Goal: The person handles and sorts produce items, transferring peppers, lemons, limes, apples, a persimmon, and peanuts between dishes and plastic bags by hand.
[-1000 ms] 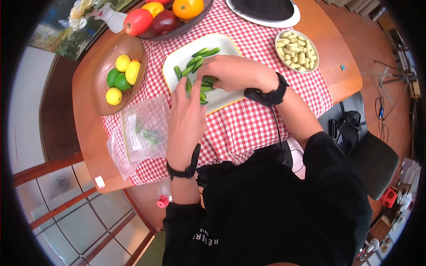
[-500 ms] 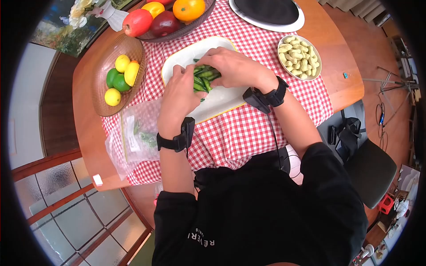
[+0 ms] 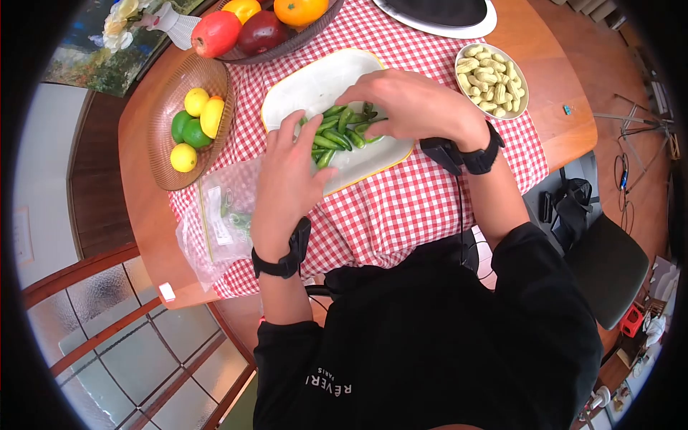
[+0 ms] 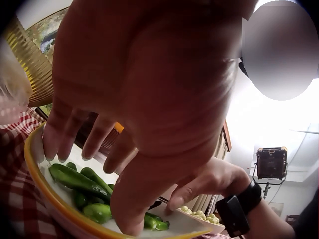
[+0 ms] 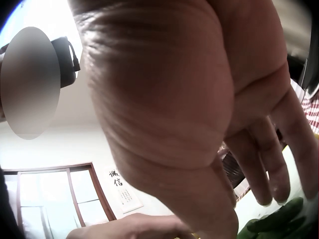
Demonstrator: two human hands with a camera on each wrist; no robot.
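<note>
A heap of green chili peppers (image 3: 335,137) lies in a white dish (image 3: 304,87) with a yellow rim. On the left of the heap is my left hand (image 3: 287,175), its fingers spread apart and reaching down into the dish. The left wrist view shows these fingers parted around the peppers (image 4: 79,181), not closed on any. My right hand (image 3: 419,106) arches over the right end of the heap, fingers extended. In the right wrist view its fingertips hang close to the peppers (image 5: 276,221). The dish's far left part shows bare white.
A clear zip bag (image 3: 226,215) with some green inside lies left of my left forearm. Around the dish stand a bowl of peanuts (image 3: 491,80), a brown basket (image 3: 161,136) with lemons and limes, a dark fruit bowl (image 3: 315,32) and a black-and-white plate (image 3: 437,11).
Both hands first worked over scattered peppers, then gathered them into a bunch between them. Now the hands have moved apart, and the peppers lie heaped toward the dish's near side.
</note>
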